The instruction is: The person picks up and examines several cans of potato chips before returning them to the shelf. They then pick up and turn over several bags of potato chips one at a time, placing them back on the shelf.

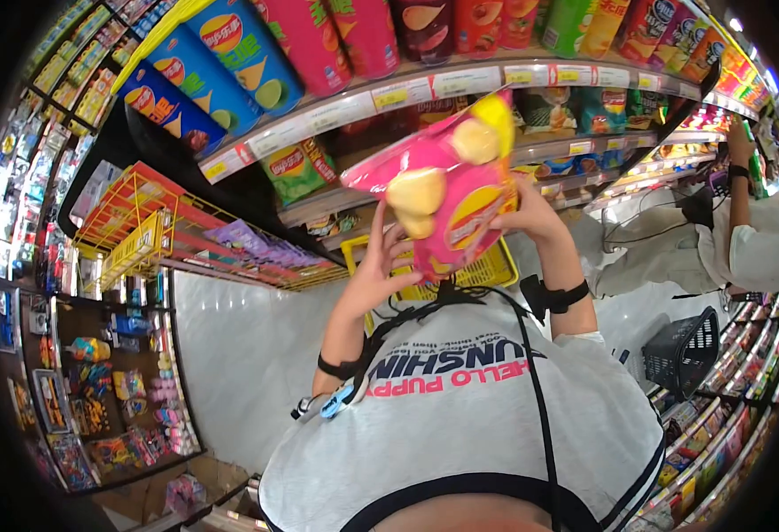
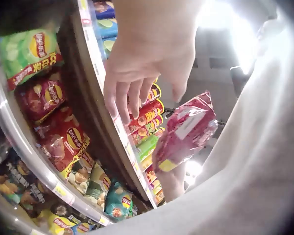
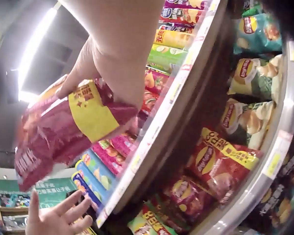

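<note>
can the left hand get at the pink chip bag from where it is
Probably yes: the left hand looks empty, fingers spread, close to the pink chip bag, with nothing visible between them. The right hand holds the bag's other side, leaving the near side free.

**Your left hand (image 2: 149,58) near a tilted pink chip bag (image 2: 191,127), not touching**

Your left hand hangs fingers-down, thumb apart. Your right hand (image 2: 173,182) grips the bag's lower end, partly hidden behind it. Pale label, yellow patch on the bag. Behind your left fingers: bright canisters (image 2: 147,116) along a shelf. Left side, lower shelf: green bag (image 2: 30,54), red bag (image 2: 67,141), teal bag (image 2: 118,199). Pale cloth (image 2: 230,171) fills your lower right.
</note>
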`<state>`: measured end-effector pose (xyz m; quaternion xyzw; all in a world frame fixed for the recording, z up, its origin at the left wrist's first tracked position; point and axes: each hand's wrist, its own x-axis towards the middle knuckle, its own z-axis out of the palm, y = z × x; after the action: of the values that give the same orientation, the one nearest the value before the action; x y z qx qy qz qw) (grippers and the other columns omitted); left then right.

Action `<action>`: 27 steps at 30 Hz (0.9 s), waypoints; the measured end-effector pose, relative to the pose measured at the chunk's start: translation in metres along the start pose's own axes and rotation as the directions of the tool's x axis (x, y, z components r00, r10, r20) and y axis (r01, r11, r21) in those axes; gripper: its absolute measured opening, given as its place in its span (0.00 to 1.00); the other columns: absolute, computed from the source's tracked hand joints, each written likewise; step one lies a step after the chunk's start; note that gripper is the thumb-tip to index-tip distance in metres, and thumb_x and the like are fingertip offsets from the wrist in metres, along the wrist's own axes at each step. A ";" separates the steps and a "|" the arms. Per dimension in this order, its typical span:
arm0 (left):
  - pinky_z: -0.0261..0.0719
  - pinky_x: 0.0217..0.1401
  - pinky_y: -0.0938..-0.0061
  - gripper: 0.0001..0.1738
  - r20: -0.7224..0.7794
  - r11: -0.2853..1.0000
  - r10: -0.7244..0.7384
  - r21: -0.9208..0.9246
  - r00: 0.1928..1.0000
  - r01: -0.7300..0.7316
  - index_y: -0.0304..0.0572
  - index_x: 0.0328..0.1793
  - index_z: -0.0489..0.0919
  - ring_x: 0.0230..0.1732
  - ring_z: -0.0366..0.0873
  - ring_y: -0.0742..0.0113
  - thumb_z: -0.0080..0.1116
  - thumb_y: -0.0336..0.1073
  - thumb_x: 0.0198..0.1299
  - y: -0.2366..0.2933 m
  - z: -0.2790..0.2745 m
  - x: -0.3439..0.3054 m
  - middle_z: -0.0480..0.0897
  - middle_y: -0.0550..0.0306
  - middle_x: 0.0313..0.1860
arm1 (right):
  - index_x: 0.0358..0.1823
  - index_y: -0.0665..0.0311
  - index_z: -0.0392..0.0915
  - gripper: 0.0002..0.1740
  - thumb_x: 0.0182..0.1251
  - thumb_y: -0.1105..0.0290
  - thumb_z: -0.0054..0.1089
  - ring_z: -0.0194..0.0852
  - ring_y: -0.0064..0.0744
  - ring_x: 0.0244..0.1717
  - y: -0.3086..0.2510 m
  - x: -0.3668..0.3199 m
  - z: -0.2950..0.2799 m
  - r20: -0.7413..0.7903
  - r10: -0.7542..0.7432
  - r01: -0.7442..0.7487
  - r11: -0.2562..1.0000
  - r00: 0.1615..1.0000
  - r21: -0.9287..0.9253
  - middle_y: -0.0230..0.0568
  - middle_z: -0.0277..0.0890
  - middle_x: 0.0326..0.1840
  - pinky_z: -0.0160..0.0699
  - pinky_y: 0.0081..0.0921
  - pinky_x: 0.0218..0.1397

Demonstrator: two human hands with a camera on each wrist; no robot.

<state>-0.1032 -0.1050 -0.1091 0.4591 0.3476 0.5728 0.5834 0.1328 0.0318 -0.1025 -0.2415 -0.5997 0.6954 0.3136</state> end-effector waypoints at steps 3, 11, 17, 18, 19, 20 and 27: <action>0.70 0.55 0.70 0.48 0.024 0.960 -0.242 0.154 0.970 0.236 0.42 0.70 0.45 0.59 0.65 0.65 0.62 0.20 0.45 -0.017 -0.013 0.011 0.64 0.52 0.61 | 0.61 0.68 0.61 0.41 0.42 0.72 0.71 0.67 0.24 0.52 0.035 0.008 0.013 0.026 0.052 -0.052 0.999 0.998 -0.016 0.37 0.70 0.53 0.65 0.24 0.57; 0.68 0.54 0.73 0.44 -0.230 0.896 -0.369 0.169 0.900 0.411 0.47 0.72 0.43 0.57 0.67 0.66 0.59 0.37 0.55 -0.066 -0.067 0.022 0.64 0.50 0.63 | 0.59 0.68 0.64 0.35 0.48 0.70 0.69 0.70 0.22 0.47 0.092 0.058 0.012 -0.067 0.220 -0.210 0.968 0.973 0.141 0.38 0.72 0.51 0.70 0.22 0.50; 0.59 0.62 0.72 0.31 -0.401 0.956 -0.158 0.165 0.902 0.241 0.40 0.66 0.60 0.63 0.62 0.62 0.56 0.35 0.56 -0.068 -0.092 0.013 0.62 0.49 0.65 | 0.54 0.69 0.68 0.31 0.49 0.66 0.69 0.74 0.25 0.43 0.095 0.169 0.015 -0.154 0.084 -0.108 0.981 0.985 -0.158 0.41 0.75 0.46 0.73 0.23 0.46; 0.59 0.62 0.72 0.31 -0.401 0.957 -0.193 0.125 0.895 0.263 0.40 0.66 0.60 0.63 0.62 0.63 0.56 0.35 0.56 -0.069 -0.096 0.009 0.63 0.49 0.65 | 0.54 0.69 0.68 0.32 0.48 0.64 0.69 0.74 0.27 0.43 0.107 0.188 0.014 -0.187 0.092 -0.128 0.973 0.978 -0.191 0.43 0.75 0.47 0.72 0.24 0.46; 0.59 0.62 0.72 0.31 -0.399 0.956 -0.225 0.085 0.889 0.280 0.40 0.66 0.61 0.63 0.62 0.63 0.56 0.34 0.56 -0.069 -0.098 0.002 0.64 0.49 0.64 | 0.53 0.69 0.69 0.33 0.47 0.62 0.70 0.74 0.27 0.43 0.102 0.195 0.022 -0.241 0.042 -0.097 0.970 0.970 -0.223 0.43 0.75 0.45 0.72 0.24 0.45; 0.59 0.62 0.72 0.31 -0.396 0.953 -0.258 0.043 0.881 0.298 0.41 0.65 0.61 0.63 0.62 0.63 0.56 0.34 0.56 -0.070 -0.099 -0.005 0.64 0.49 0.64 | 0.53 0.69 0.69 0.33 0.46 0.61 0.70 0.74 0.28 0.42 0.098 0.202 0.030 -0.293 -0.009 -0.069 0.964 0.956 -0.255 0.43 0.76 0.43 0.72 0.25 0.45; 0.67 0.58 0.72 0.27 -0.390 0.949 -0.250 0.084 0.886 0.305 0.39 0.63 0.62 0.55 0.73 0.61 0.54 0.32 0.57 -0.076 -0.105 -0.046 0.71 0.50 0.59 | 0.51 0.72 0.69 0.34 0.46 0.56 0.68 0.72 0.40 0.45 0.143 0.248 0.028 -0.227 -0.149 0.023 0.878 0.962 -0.478 0.51 0.75 0.44 0.67 0.30 0.49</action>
<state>-0.1788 -0.1296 -0.2212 0.3274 0.5548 0.5338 0.5478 -0.0781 0.1804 -0.2291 -0.3713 -0.7149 0.4769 0.3517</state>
